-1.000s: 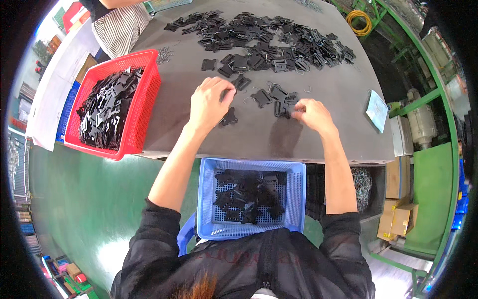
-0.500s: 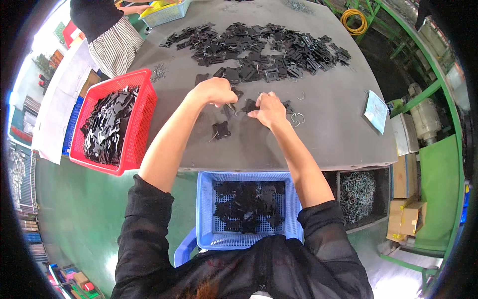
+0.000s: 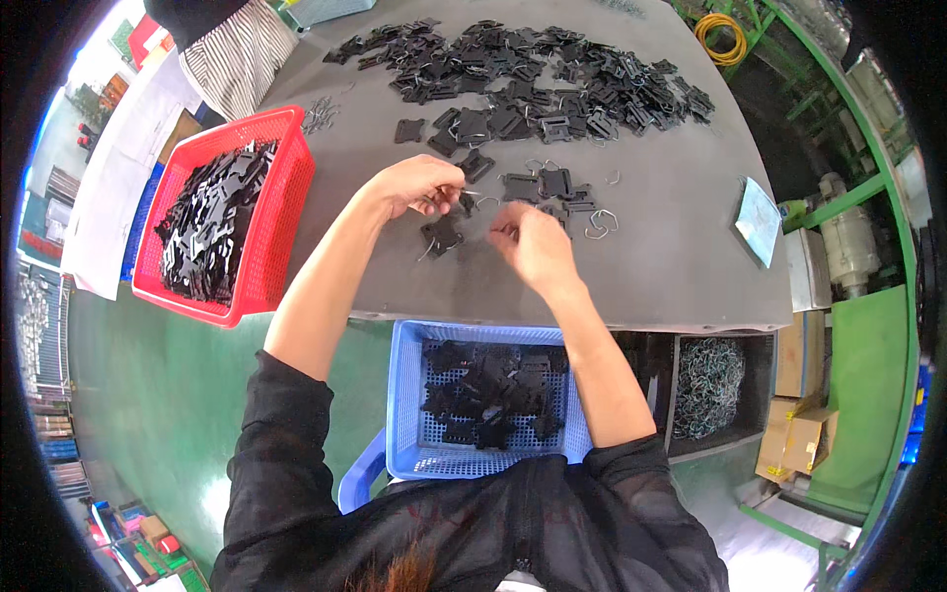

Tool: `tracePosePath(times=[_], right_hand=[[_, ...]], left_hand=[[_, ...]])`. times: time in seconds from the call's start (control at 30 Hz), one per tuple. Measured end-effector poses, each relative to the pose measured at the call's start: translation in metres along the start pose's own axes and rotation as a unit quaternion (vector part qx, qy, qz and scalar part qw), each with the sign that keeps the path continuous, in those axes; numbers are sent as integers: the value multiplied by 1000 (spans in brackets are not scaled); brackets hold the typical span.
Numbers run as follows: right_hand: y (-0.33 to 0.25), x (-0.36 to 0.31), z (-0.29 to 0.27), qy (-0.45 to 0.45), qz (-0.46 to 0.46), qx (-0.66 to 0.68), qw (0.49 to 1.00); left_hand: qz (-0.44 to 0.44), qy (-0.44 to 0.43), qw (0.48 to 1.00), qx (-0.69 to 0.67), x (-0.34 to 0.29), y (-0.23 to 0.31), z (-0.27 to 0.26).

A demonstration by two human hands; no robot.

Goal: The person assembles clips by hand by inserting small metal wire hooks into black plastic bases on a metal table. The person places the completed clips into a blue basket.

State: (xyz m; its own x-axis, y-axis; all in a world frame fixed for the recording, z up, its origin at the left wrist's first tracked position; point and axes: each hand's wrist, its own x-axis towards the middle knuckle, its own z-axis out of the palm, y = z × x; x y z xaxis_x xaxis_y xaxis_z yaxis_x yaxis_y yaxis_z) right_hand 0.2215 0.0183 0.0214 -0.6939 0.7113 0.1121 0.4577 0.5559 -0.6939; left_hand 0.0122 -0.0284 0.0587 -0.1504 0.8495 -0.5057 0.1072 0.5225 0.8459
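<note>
Above the grey table, my left hand (image 3: 422,187) pinches a thin silver wire ring (image 3: 472,193) at its fingertips, with a dark piece just beneath it. My right hand (image 3: 538,245) is a short way to the right, its fingers curled together; whether they hold anything is hidden. A flat black plastic buckle (image 3: 441,234) with a wire ring lies below my left hand. Several more black buckles (image 3: 555,182) lie just beyond my right hand. Beside them rest loose wire rings (image 3: 601,224).
A big pile of black buckles (image 3: 513,74) covers the table's far part. At the left stands a red basket (image 3: 296,178) of black pieces; a blue basket (image 3: 404,395) with more is below the table edge. A dark bin (image 3: 766,395) holds metal rings. A person (image 3: 237,59) stands far left.
The view has shifted slightly. My right hand has drawn back toward me from the black buckles. My left hand stays over nearly the same spot, fingers still pinched.
</note>
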Motion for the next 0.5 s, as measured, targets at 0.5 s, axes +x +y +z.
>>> tracePosePath(times=[0.5], right_hand=[[-16, 35, -4, -39, -27, 210, 977]], left_hand=[[157, 232, 945, 168, -49, -57, 5]])
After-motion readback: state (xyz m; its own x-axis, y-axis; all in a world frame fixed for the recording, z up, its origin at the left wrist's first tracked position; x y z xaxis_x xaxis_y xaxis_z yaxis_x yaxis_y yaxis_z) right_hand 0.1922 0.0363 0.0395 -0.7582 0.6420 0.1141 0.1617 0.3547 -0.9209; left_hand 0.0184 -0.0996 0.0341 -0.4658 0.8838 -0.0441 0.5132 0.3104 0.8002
